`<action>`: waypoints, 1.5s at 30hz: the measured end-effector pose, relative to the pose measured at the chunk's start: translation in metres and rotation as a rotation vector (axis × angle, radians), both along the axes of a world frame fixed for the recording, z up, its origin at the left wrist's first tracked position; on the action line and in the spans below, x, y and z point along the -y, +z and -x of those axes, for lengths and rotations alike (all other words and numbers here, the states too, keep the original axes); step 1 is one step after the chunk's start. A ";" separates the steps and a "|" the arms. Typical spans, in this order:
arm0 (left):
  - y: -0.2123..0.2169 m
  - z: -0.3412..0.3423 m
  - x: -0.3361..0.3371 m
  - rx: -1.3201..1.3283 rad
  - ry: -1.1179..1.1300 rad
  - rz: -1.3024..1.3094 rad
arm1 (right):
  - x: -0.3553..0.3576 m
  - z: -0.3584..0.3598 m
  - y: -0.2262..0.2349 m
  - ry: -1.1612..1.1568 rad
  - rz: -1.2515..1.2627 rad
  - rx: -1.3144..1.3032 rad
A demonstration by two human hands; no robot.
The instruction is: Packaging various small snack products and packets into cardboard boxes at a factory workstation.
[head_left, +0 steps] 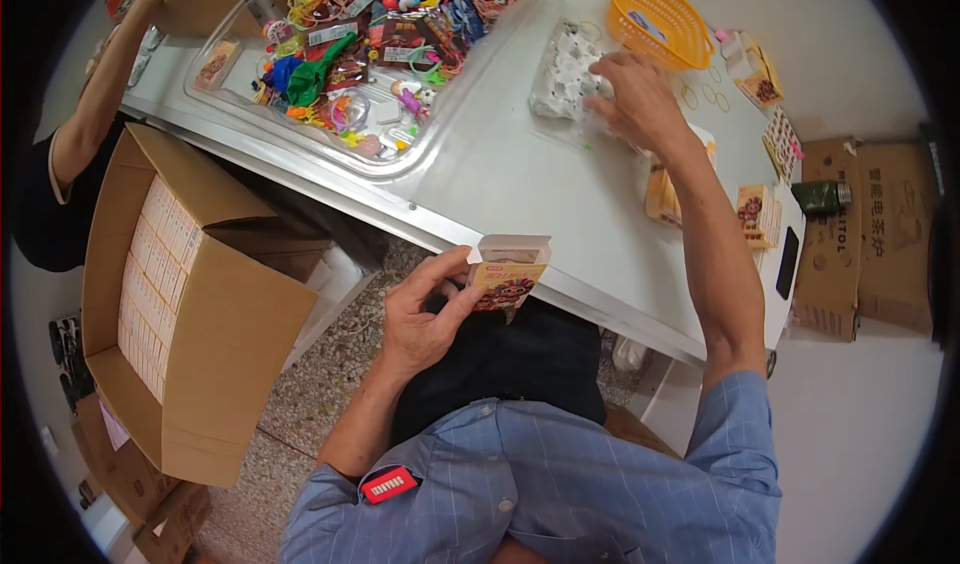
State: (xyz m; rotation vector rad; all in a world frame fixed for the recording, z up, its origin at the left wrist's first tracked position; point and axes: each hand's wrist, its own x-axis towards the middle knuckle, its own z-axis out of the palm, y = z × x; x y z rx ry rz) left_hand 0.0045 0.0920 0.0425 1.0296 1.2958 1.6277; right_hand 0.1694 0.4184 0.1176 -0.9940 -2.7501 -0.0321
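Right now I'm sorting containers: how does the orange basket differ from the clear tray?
The orange basket is opaque latticed plastic and nearly empty; the clear tray is transparent, smooth-walled and heaped with colourful small toys. The basket is much smaller than the tray. The basket sits beyond the right hand; the tray lies to that hand's left. Both rest on the white table.

Single head cam, fisheye, looks steeply down from above, close over table [520, 179] edge and lap.

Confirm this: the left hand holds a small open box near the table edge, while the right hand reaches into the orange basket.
Not quite. In the head view the right hand rests on the clear bag of white pieces, beside the orange basket, not in it. The left hand does hold the small open box.
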 end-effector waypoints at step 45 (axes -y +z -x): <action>0.015 0.043 -0.038 -0.138 0.092 -0.040 | 0.114 0.055 0.067 0.479 0.504 -0.211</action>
